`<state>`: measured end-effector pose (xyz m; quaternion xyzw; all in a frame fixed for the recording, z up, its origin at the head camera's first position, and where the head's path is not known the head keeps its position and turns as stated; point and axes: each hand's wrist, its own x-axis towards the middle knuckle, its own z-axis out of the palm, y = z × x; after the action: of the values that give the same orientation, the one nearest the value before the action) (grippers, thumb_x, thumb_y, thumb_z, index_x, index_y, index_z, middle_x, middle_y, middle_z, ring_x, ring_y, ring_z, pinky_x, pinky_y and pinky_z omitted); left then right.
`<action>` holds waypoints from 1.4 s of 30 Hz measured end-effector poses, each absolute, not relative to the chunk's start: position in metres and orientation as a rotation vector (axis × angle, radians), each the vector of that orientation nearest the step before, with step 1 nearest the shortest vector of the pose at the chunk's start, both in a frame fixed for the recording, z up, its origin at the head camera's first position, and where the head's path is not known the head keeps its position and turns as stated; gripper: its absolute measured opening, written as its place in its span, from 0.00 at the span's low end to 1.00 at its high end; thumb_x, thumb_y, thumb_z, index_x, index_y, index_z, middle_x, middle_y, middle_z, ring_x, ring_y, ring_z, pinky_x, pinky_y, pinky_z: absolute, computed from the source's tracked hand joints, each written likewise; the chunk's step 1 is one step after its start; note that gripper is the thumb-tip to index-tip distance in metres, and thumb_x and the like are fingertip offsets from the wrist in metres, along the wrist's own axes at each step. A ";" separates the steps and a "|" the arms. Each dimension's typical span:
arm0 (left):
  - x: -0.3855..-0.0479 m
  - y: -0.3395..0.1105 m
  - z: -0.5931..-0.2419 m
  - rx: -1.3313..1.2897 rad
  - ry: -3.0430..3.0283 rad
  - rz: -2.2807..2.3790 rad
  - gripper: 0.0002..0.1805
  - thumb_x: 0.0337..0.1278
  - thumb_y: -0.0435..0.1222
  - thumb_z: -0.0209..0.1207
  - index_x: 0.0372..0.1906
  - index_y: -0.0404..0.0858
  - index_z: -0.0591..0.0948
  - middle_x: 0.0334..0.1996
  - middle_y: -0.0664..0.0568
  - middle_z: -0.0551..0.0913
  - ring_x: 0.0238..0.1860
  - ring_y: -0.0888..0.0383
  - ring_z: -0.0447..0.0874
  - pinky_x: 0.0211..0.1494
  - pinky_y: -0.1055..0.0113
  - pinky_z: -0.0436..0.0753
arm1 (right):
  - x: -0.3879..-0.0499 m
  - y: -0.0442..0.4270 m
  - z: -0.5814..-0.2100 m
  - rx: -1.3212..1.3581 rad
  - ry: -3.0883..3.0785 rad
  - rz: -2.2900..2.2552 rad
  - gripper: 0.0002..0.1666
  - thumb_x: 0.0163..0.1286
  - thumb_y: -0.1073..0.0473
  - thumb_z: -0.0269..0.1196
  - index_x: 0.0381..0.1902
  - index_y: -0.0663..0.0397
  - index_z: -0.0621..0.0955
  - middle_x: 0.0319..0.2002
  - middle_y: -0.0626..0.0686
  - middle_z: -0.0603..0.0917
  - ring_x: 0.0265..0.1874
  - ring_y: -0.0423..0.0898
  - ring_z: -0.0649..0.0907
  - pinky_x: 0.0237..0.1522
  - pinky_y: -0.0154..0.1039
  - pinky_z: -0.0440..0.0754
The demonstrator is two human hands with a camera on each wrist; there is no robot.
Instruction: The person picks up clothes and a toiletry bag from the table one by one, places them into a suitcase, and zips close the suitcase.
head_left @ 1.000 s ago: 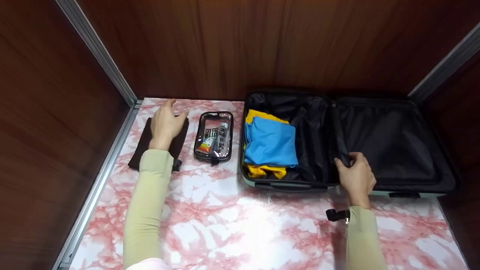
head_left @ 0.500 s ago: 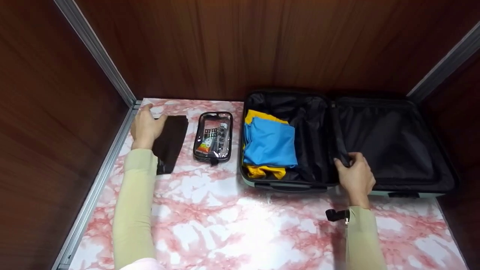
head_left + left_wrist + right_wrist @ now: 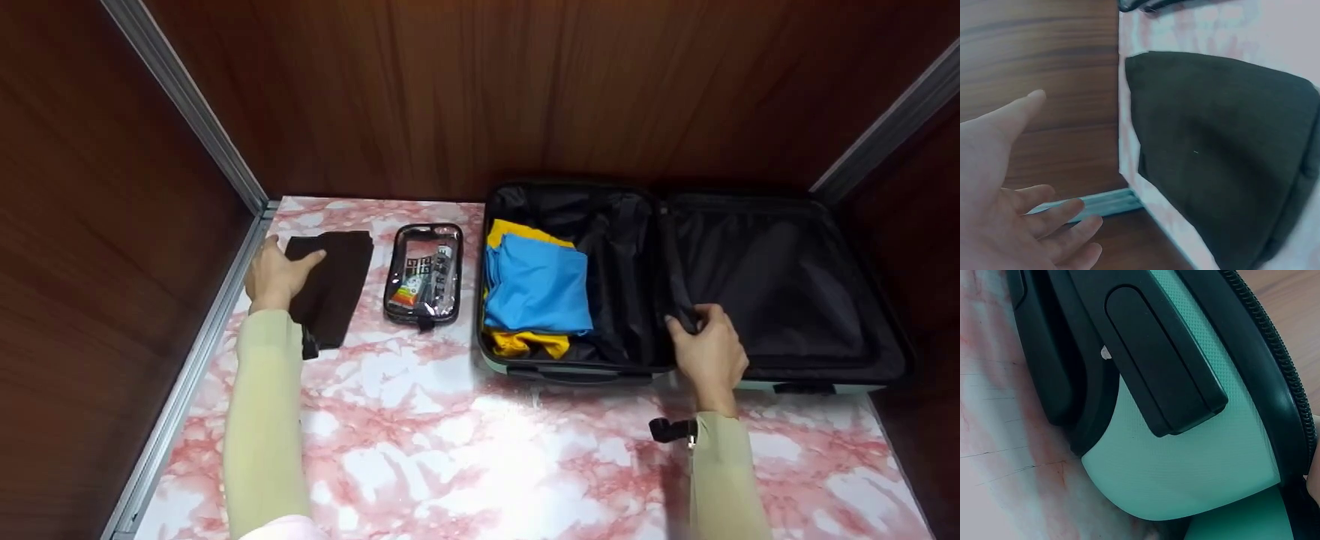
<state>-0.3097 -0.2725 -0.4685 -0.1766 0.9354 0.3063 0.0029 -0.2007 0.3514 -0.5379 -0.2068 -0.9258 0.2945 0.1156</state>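
Left hand (image 3: 273, 277) loosely spread by dark cloth (image 3: 334, 289) near left edge of bench (image 3: 420, 457). Right hand (image 3: 709, 356) pinches black flap (image 3: 679, 285) between halves of open suitcase (image 3: 795, 292).

Head cam looks forward and down from up high, wide enough for the dark cloth (image 3: 334, 289) plus the whole open suitcase (image 3: 780, 300). Left wrist cam's close, facing that same cloth and the wood wall (image 3: 1061, 73). Right wrist cam's tight on the suitcase's green shell (image 3: 1162, 478); head overlaps both.

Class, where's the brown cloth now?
In the head view, the brown cloth lies at left on the table, by the left hand, left of the clear pouch.
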 end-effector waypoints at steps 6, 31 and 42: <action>-0.305 -0.283 -0.483 -0.581 2.894 0.932 0.59 0.58 0.63 0.63 0.80 0.30 0.51 0.74 0.29 0.60 0.71 0.30 0.60 0.68 0.38 0.64 | -0.201 0.351 -0.538 -0.603 -2.709 0.857 0.37 0.70 0.33 0.60 0.65 0.52 0.76 0.50 0.58 0.79 0.48 0.63 0.79 0.50 0.63 0.72; -0.281 -0.299 -0.537 -0.688 2.689 0.802 0.58 0.61 0.64 0.59 0.73 0.18 0.57 0.67 0.23 0.62 0.67 0.26 0.59 0.69 0.36 0.59 | -0.201 0.350 -0.539 -0.585 -2.699 0.849 0.38 0.70 0.33 0.61 0.64 0.54 0.76 0.48 0.58 0.79 0.46 0.61 0.79 0.49 0.62 0.72; -0.275 -0.296 -0.553 -0.682 2.750 0.727 0.55 0.60 0.57 0.65 0.72 0.18 0.57 0.66 0.22 0.61 0.67 0.27 0.57 0.68 0.37 0.59 | -0.200 0.350 -0.540 -0.580 -2.672 0.840 0.35 0.70 0.34 0.62 0.63 0.53 0.77 0.48 0.57 0.80 0.45 0.61 0.79 0.48 0.61 0.73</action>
<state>-0.2748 -0.2965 -0.5533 -0.2317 0.9347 0.2470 0.1082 -0.2003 0.3497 -0.5402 -0.2008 -0.9249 0.2907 0.1403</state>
